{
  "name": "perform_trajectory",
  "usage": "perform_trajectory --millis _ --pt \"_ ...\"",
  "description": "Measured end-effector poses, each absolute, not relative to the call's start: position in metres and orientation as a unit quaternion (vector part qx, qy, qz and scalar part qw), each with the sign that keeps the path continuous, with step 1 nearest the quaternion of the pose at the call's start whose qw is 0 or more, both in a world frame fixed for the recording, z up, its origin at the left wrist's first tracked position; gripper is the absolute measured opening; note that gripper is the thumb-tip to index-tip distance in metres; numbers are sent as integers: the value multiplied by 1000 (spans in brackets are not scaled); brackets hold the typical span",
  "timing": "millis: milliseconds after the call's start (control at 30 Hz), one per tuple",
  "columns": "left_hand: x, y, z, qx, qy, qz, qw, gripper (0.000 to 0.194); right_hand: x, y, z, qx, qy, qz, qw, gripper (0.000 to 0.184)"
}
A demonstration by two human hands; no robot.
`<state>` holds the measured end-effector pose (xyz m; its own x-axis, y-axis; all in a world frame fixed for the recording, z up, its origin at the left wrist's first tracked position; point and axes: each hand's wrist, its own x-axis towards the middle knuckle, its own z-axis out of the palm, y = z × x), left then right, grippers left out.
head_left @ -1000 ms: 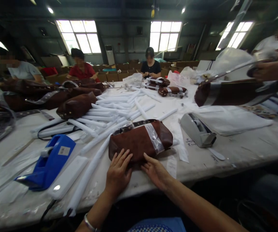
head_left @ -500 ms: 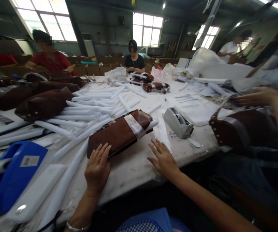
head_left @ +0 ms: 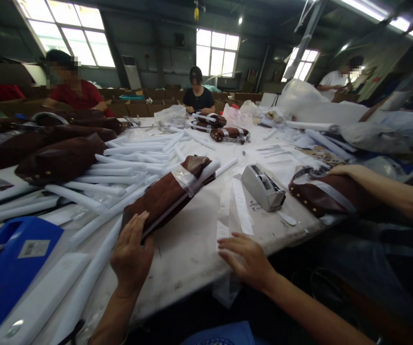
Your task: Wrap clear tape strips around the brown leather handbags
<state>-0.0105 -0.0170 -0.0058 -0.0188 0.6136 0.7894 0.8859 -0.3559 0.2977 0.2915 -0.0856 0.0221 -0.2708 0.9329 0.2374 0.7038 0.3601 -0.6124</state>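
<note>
A folded brown suede bag (head_left: 170, 190) bound with a clear tape strip lies on the white table (head_left: 188, 249) in front of me. My left hand (head_left: 131, 254) rests on the bag's near end, fingers stretched along it. My right hand (head_left: 246, 259) lies flat near the table's front edge, fingers spread on a thin white paper strip (head_left: 224, 239) that hangs over the edge. A second white strip (head_left: 241, 207) lies just beyond it.
A grey tape dispenser (head_left: 264, 187) stands right of the bag; a blue one (head_left: 8, 268) sits at near left. White paper rolls (head_left: 127, 160) and more brown bags (head_left: 59, 160) cover the left. Another person's arm (head_left: 389, 189) lays a brown bag (head_left: 323, 196) at right. Other people sit at the far side.
The bag has turned and slid left under my left hand. My right hand left the bag and came back to the front edge onto the paper strip. The neighbour's bag came down onto the table.
</note>
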Motion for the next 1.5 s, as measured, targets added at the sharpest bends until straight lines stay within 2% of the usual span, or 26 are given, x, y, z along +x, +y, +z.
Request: perform_trajectory --millis 100,200,267,333,467,567,700,800,900,1033,1200,1267,1400,1500 --pt "-11 -18 -4 -678 -550 -466 145 61 298 -30 11 -588 -736 115 314 45" --pt "-14 -17 0 -666 -556 -479 134 60 300 16 -12 -652 -718 103 218 70" --pt "-18 -16 2 -656 -559 -491 124 60 295 23 -25 -656 -725 123 167 74" --pt "-23 -15 3 -645 -561 -506 115 59 286 13 -32 -610 -764 143 153 73" --pt "-32 -13 4 -614 -569 -536 110 54 257 -14 -28 -419 -874 202 144 71" --pt "-33 -12 7 -599 -575 -544 119 50 228 -5 -24 -336 -905 220 139 67" --pt "-26 -15 16 -620 -550 -537 158 46 191 35 -25 -345 -900 206 169 59" --pt "-19 -17 18 -657 -510 -525 182 50 182 39 -20 -362 -877 195 247 41" --pt "-13 -21 9 -704 -474 -496 182 53 198 6 -5 -301 -882 177 317 32" --pt "1 -31 -14 -764 -428 -451 173 49 230 -33 24 -215 -918 164 290 30" --pt "20 -46 -33 -809 -405 -396 154 38 233 15 52 -326 -867 117 357 24" --pt "23 -49 -35 -806 -408 -401 153 39 224 50 59 -404 -864 91 286 28" --pt "23 -50 -36 -800 -390 -427 160 39 202 114 67 -531 -841 92 50 27" --pt "22 -50 -35 -800 -376 -439 162 34 194 145 66 -549 -830 97 -23 21"
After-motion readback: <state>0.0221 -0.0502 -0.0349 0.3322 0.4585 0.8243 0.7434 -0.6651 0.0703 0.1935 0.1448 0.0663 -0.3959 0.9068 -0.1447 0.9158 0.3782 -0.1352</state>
